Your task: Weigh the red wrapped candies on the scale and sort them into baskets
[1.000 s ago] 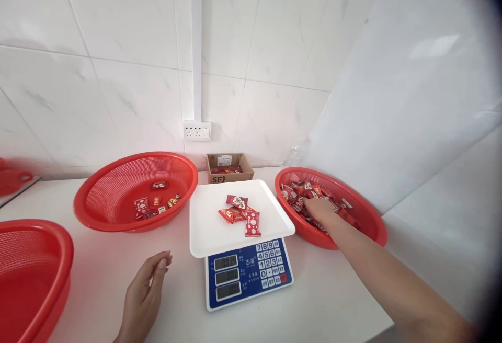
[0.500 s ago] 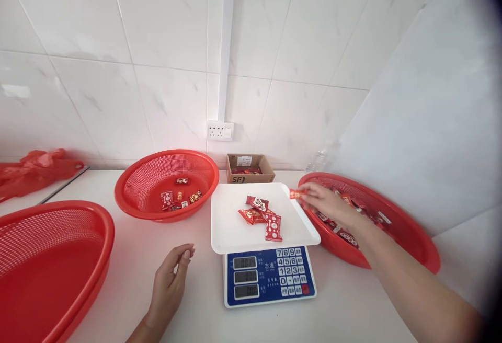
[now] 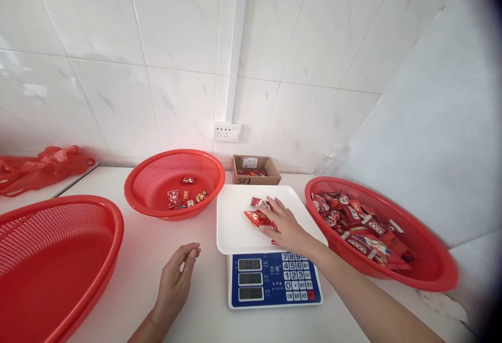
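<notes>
My right hand [image 3: 288,230] lies over the wrapped candies on the white scale pan [image 3: 233,233], fingers spread and touching them. A red candy with white lettering [image 3: 261,203] and a shiny red and gold candy [image 3: 257,218] show beside the fingers; the hand mostly hides at least one more red wrapper. My left hand [image 3: 178,275] hovers left of the scale, thumb and fingertips together, with nothing visible in it. Below the pan, the scale's blue panel [image 3: 270,280] carries displays and number keys.
At right, a red basket [image 3: 435,275] holds many wrapped candies. Another red basket [image 3: 137,202] at back left has several candies. A large red basket [image 3: 113,217] stands at front left. Behind the scale sits a cardboard box [image 3: 259,180]; red plastic bags [image 3: 43,165] lie far left.
My right hand has moved left from the right basket's edge, with a small red candy, to the candies on the pan. That candy is now hidden from view. My left hand stays beside the scale.
</notes>
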{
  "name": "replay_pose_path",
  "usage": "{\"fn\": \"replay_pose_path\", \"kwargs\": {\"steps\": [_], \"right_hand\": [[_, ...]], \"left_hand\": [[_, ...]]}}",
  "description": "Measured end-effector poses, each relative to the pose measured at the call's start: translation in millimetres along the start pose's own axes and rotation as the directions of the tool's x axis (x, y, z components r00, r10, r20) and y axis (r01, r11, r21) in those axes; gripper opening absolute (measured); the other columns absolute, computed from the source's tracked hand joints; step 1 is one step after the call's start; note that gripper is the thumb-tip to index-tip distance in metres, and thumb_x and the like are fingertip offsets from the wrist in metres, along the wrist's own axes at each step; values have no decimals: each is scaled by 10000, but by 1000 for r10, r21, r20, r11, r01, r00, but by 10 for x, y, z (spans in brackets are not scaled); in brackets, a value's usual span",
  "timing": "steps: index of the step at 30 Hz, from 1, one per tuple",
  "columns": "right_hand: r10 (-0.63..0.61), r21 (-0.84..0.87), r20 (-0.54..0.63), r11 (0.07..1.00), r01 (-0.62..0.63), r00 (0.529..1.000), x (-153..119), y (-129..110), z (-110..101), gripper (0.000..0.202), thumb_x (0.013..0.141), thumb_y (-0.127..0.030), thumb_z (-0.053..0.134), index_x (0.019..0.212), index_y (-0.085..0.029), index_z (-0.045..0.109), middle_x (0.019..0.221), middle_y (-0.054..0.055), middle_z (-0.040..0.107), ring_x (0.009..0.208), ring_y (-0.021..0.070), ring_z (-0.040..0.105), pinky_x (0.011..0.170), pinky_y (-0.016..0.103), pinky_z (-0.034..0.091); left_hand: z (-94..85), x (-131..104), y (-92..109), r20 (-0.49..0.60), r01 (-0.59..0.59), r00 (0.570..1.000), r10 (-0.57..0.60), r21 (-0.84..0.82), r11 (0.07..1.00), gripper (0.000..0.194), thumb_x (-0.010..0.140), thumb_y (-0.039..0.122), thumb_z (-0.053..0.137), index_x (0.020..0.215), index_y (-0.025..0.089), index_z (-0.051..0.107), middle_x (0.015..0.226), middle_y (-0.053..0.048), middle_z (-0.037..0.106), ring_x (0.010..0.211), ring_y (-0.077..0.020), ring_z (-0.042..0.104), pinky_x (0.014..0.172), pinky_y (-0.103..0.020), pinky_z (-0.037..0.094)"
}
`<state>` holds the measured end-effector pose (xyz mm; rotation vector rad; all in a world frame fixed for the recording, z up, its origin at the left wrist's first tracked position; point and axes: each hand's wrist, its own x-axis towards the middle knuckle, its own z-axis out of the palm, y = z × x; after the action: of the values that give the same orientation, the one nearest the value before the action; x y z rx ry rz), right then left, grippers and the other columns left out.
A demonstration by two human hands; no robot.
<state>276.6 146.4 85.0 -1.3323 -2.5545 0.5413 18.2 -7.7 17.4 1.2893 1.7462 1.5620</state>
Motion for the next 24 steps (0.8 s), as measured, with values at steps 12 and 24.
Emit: {"fn": "replay_pose_path", "kwargs": {"steps": [12, 24], "right_hand": [[-174, 27, -88, 984, 177, 981, 23, -126, 52, 318, 780, -320, 576, 1093, -262, 588, 1359, 90, 465, 1273, 273, 404, 1044, 518, 288], [280, 116, -410, 960, -255, 868, 5, 646, -627, 414, 891, -322, 397, 1278, -198, 475, 1347, 95, 496, 1240, 170, 450, 1043, 352, 338]], "left_hand": [[-4, -17, -8, 11, 0, 1000, 0, 6, 1000, 376, 825, 535, 500, 909, 207, 664, 856, -65, 712, 809, -210, 689, 742, -330, 570], [-15, 32, -115, -8, 59, 998, -59, 55, 997, 463, 740, 633, 526, 913, 221, 648, 863, -62, 726, 792, -226, 705, 752, -334, 579]]}}
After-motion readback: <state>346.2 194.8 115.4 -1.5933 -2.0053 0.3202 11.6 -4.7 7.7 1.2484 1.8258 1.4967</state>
